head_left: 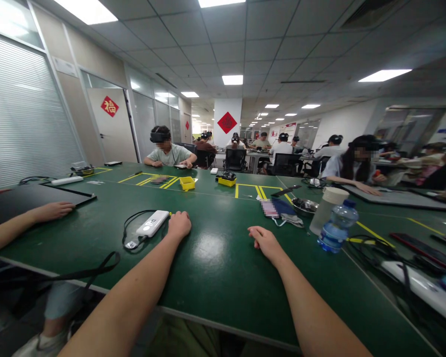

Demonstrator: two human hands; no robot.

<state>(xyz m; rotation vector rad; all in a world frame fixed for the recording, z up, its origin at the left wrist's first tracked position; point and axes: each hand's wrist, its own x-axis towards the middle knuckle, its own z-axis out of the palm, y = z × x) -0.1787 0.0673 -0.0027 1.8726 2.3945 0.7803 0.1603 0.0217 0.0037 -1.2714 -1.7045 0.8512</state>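
Observation:
My left hand (pixel 179 224) rests on the green table (pixel 215 277) with its fingers curled into a loose fist. It lies right beside a white power bank (pixel 153 222) with a black cable (pixel 128 233), touching or nearly touching its end. My right hand (pixel 263 239) lies on the bare table top a little to the right, fingers curled under, holding nothing that I can see.
A plastic water bottle (pixel 337 226) and a translucent cup (pixel 325 208) stand at the right, with a metal bowl (pixel 305 205) behind. Another person's hand (pixel 52 211) rests by a black tablet (pixel 29 197) at the left. Yellow trays (pixel 188 183) and seated people lie beyond.

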